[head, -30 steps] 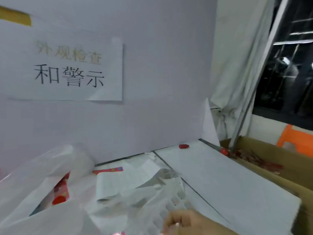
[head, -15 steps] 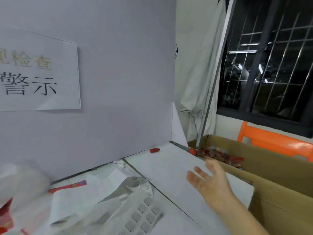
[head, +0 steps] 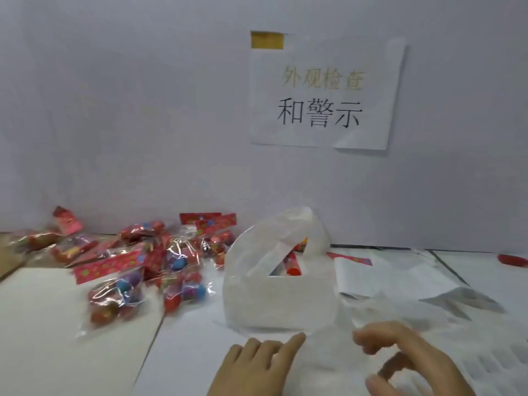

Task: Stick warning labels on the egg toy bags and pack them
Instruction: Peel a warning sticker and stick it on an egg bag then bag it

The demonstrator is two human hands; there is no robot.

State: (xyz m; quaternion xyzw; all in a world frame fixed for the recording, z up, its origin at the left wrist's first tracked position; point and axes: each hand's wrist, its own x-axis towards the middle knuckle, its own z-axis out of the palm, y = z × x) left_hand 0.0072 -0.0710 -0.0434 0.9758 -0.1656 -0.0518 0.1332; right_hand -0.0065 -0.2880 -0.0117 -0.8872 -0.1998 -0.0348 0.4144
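Several clear egg toy bags (head: 128,267) with red header cards and coloured eggs lie in a loose pile at the left, against the wall. In the middle stands a white plastic carrier bag (head: 280,298); a packed toy bag (head: 293,264) shows through its handle opening. My left hand (head: 257,364) lies flat on the table just in front of the carrier bag, fingers straight. To its right, my right hand (head: 405,364) is blurred, its fingers loosely curled with nothing seen between them. It is over the sheets of warning labels (head: 485,358).
Crumpled white backing paper (head: 385,272) lies behind the label sheets. A small red object (head: 513,258) sits at the far right by the wall. A printed sign (head: 323,95) hangs on the grey partition. A pale board (head: 43,324) covers the near left.
The view has swung left from the cardboard box to the toy pile. My right hand has drawn back from the box to the near table. My left hand has come into view.
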